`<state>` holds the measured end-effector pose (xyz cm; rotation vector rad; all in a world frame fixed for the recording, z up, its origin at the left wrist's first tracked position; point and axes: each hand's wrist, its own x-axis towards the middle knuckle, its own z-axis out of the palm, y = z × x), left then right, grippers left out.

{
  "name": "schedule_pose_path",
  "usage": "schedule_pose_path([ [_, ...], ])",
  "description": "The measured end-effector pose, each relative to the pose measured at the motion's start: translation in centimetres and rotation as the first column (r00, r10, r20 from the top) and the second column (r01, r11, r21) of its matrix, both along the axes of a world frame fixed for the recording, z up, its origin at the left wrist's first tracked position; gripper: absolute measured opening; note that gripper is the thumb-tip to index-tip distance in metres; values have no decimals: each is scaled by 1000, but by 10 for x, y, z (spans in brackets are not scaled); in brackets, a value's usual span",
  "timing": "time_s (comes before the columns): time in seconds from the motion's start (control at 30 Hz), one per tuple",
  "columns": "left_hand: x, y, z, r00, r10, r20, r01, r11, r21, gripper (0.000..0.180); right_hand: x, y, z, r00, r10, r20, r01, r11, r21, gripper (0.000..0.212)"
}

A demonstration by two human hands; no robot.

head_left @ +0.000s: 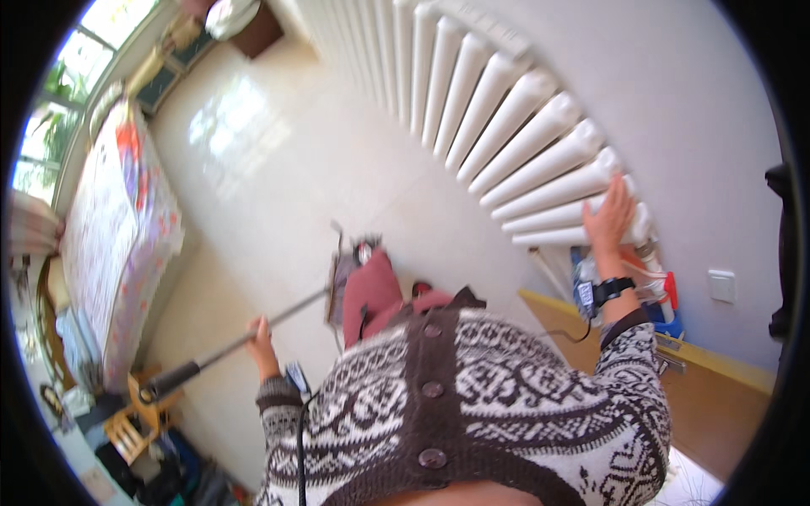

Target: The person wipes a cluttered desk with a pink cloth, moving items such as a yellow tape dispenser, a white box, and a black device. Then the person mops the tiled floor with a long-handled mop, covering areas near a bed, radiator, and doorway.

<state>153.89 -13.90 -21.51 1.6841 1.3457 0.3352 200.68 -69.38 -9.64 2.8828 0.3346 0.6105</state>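
My left hand (260, 339) is closed around the grey pole of a mop (295, 309). A dark grip covers the pole's upper end, to the left of my hand. At its lower end, a greyish flat head (337, 282) lies on the floor beside my legs, partly hidden by them. My right hand (612, 211) rests with fingers stretched out on the top of a white column radiator (515, 156), near its closest end.
A bed with a flowered cover (105, 219) stands at the left below the window. Bottles, one with a red trigger (671, 289), are beside the radiator's near end. A wooden chair (135, 422) is at lower left, and a brown bin (257, 34) at the back.
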Motion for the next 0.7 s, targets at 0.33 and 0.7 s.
schedule_pose_path([
  [0.33, 32, 12, -5, 972, 155, 175, -163, 986, 32, 21, -1, 6, 8, 997, 61, 55, -68, 987, 145, 81],
  [0.7, 59, -7, -10, 998, -28, -52, 34, 993, 112, 19, -5, 17, 14, 994, 79, 75, -91, 978, 187, 84],
])
